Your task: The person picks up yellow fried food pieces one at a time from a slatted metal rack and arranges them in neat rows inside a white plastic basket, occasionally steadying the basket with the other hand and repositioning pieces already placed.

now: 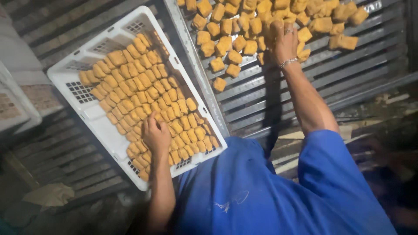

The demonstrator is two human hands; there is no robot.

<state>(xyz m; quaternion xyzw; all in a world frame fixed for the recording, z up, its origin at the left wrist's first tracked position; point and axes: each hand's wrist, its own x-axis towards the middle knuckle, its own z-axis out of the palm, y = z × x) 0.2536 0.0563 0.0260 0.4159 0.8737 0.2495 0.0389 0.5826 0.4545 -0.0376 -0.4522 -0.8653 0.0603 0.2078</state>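
While the left hand (pixel 156 135) lies flat, fingers open, on rows of fried tofu blocks (pixel 139 93) in the white crate (pixel 93 115) at nine o'clock, the right hand (pixel 283 41), at one o'clock, reaches into loose tofu pieces (pixel 230 41) on the metal rack (pixel 278 93); whether it grips any, I cannot tell.

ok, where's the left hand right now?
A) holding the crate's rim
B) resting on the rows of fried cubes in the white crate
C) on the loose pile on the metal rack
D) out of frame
B: the left hand lies on the packed golden cubes inside the white crate, while the right hand is up in the loose pile on the slatted metal rack.
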